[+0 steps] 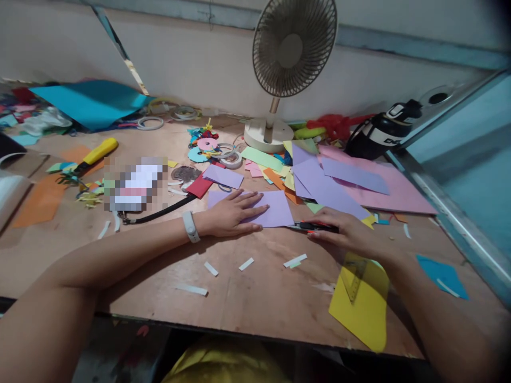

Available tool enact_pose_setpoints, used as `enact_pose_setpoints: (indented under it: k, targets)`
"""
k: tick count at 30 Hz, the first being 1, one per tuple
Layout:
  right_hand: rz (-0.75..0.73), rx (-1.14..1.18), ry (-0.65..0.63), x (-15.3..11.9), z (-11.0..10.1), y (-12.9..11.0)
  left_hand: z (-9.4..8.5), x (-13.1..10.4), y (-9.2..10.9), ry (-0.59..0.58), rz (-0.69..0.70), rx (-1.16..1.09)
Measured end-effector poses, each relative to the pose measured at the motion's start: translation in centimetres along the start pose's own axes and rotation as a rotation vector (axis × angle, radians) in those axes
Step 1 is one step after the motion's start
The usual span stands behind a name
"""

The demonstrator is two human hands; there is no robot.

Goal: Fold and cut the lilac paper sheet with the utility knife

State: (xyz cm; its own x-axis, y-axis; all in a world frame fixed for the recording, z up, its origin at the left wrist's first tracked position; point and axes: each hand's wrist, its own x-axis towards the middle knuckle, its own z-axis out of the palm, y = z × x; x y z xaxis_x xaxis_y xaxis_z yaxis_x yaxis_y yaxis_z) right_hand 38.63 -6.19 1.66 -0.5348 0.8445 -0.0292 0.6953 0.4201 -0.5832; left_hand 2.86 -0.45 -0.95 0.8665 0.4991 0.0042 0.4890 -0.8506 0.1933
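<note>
My left hand (235, 213), with a pale band on its wrist, lies flat with fingers spread on a sheet of lilac paper (279, 208). From the right, my right hand (339, 229) grips a black cutter knife (317, 227). Its metal tip is at the lower right corner of the sheet; whether it touches the paper is hard to tell. A smaller lilac piece (225, 176) and a red card (200, 183) lie just beyond my left hand. Narrow white paper strips (246, 264) are scattered on the near side of the wooden table (255, 298).
At the back stands a fan (295, 48), with a black bottle (385, 130) at right. Stacked lilac and pink sheets (403, 186) lie beyond my right hand. Yellow paper (359, 314) is near the front edge. A yellow-handled cutter (99, 153) and blurred phone-like object (138, 183) lie left.
</note>
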Motion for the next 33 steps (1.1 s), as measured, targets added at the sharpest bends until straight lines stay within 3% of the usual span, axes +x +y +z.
enact_pose_setpoints:
  k: [6,13,18,33]
  targets:
    - [0.006,0.004,-0.020,0.0,-0.5,-0.6,0.1,0.0,-0.2,0.007,0.023,0.021]
    - [-0.037,0.005,0.039,0.3,0.4,-0.7,0.0,0.1,-0.4,0.005,0.022,0.013]
    - [-0.033,0.023,-0.013,0.1,0.3,-0.4,-0.3,0.0,-0.1,0.013,0.034,0.022]
    - [-0.077,-0.037,0.028,0.3,1.4,-2.2,0.1,-0.1,-0.5,0.047,0.035,0.008]
